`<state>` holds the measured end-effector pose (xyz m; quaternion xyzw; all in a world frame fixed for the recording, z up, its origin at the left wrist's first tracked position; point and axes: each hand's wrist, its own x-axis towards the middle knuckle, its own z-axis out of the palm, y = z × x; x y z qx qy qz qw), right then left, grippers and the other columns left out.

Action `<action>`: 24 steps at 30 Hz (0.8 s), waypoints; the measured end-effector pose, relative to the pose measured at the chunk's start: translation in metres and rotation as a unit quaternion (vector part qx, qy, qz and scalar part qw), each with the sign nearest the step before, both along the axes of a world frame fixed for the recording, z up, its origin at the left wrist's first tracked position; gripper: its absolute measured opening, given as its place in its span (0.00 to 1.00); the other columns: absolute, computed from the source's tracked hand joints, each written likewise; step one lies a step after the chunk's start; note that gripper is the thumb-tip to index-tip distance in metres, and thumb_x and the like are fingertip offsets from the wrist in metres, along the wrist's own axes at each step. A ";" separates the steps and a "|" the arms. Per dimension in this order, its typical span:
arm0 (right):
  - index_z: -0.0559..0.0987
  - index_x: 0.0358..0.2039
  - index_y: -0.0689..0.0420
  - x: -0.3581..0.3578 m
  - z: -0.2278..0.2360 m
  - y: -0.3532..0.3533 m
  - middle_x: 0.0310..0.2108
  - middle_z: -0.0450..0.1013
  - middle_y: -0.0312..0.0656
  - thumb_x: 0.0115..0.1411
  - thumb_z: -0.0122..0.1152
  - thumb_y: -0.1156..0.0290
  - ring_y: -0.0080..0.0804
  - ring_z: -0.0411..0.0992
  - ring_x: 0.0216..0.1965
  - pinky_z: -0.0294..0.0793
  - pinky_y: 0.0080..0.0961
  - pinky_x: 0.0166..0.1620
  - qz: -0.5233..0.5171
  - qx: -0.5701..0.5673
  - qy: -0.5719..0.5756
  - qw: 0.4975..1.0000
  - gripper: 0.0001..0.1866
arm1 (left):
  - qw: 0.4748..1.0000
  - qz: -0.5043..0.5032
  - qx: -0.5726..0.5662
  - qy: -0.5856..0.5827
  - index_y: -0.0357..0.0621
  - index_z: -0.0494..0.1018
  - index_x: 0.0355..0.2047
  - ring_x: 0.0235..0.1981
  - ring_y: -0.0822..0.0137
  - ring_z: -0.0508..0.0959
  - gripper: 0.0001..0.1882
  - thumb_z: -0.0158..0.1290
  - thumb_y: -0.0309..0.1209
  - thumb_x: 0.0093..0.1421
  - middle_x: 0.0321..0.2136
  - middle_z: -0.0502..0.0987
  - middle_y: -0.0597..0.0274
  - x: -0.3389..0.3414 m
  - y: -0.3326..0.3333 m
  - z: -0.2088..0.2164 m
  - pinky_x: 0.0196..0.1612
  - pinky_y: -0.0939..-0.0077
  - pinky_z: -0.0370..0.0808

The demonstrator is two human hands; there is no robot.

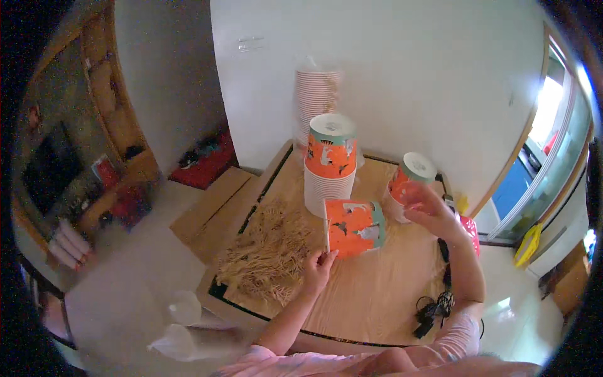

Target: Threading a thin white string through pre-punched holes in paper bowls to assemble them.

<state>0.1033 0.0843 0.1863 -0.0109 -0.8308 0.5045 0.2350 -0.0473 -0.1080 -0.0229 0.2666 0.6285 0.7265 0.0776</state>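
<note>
An orange paper bucket [347,227] with a green band and animal pictures lies tilted on its side in the air above the table. My left hand [319,271] pinches it at its lower rim. To its right, my right hand [433,210] is raised in front of a short stack of upside-down paper buckets [401,178]. Its fingers are curved and apart, and nothing shows between them; whether they touch the stack I cannot tell. Beside my left hand spreads a loose heap of tan strings [267,254].
A taller stack of upside-down buckets [331,160] stands behind the held one, with a plastic-wrapped column of cups [317,91] by the wall. Black cables [433,311] lie on the wooden table's [364,308] right front. A cardboard box [213,210] sits left, and a pink item [469,234] right.
</note>
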 end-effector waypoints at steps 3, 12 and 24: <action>0.62 0.54 0.53 -0.001 -0.055 0.040 0.43 0.67 0.35 0.52 0.59 0.79 0.23 0.66 0.44 0.68 0.24 0.46 0.031 -0.237 -0.104 0.965 0.29 | 0.997 -0.002 0.072 0.042 0.39 0.66 0.17 0.17 0.81 0.56 0.14 0.56 0.30 0.55 0.13 0.58 0.74 0.021 -0.008 0.037 0.18 0.81 0.53; 0.67 0.31 0.57 0.084 0.021 -0.051 0.27 0.62 0.32 0.45 0.60 0.84 0.23 0.61 0.31 0.62 0.17 0.38 -0.199 0.130 0.080 0.968 0.14 | 0.982 -0.097 0.140 -0.080 0.40 0.70 0.24 0.19 0.82 0.61 0.08 0.55 0.31 0.55 0.16 0.64 0.74 0.086 0.019 0.114 0.20 0.85 0.58; 0.69 0.29 0.60 0.107 0.083 0.001 0.27 0.63 0.36 0.49 0.54 0.83 0.26 0.61 0.31 0.63 0.20 0.39 -0.302 0.417 0.058 0.856 0.07 | 0.815 -0.359 0.289 -0.351 0.44 0.71 0.33 0.32 0.72 0.75 0.08 0.54 0.34 0.55 0.29 0.76 0.64 0.136 0.162 0.114 0.34 0.78 0.68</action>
